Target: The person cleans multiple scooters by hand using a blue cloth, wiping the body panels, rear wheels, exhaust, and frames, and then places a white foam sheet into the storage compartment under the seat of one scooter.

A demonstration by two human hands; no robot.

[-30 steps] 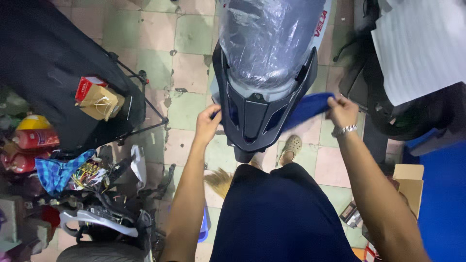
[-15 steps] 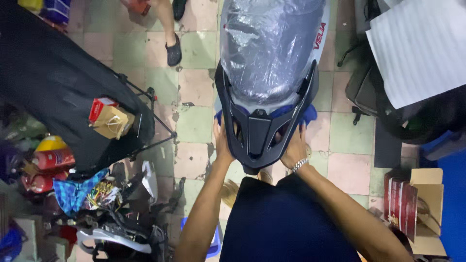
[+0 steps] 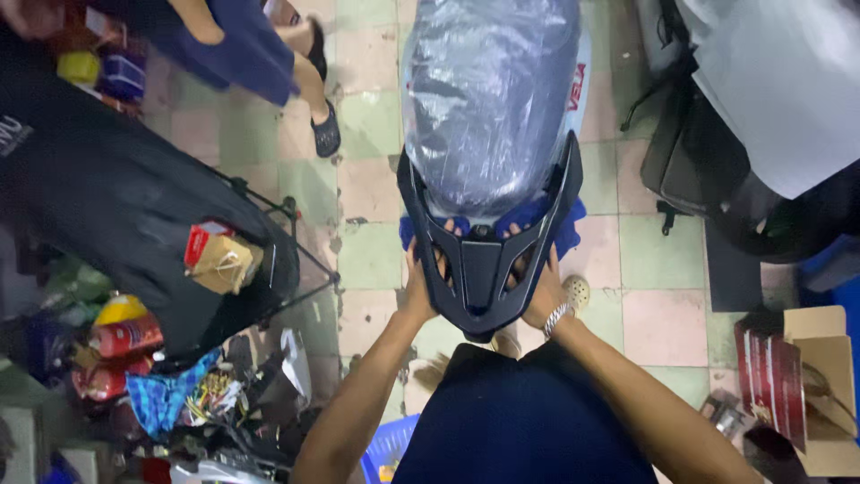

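Fingers of both hands are curled through the openings of a black V-shaped plastic fairing panel (image 3: 484,260), their tips showing on its upper face at either side of its centre rib. Left hand (image 3: 419,285) grips the panel's left arm from below, closed around the edge; right hand (image 3: 540,291) grips the right arm likewise, closed around it, with a metal wristband (image 3: 557,315) at the wrist just below the panel's lower tip. Both forearms run down from the panel toward the wearer's dark blue garment (image 3: 528,421).

Panel position: held against the near end of a scooter seat wrapped in clear plastic film (image 3: 488,99), its two prongs pointing up along the seat's sides and touching or overlapping the wrap. A blue cloth (image 3: 566,229) shows behind the panel's upper arms, between panel and seat.

Left of the panel: a black fabric sheet on a wire frame (image 3: 125,206) bearing a small brown and red carton (image 3: 219,255); below that, a heap of cans, cloth and loose wiring (image 3: 152,385). Above and left of the panel, another person's legs in dark sandals (image 3: 309,90) stand on the tiled floor (image 3: 654,305). Right of the panel: a dark bag (image 3: 681,161), and lower, an open cardboard box (image 3: 820,358). A blue plastic basket (image 3: 385,448) sits below the panel beside the left forearm.
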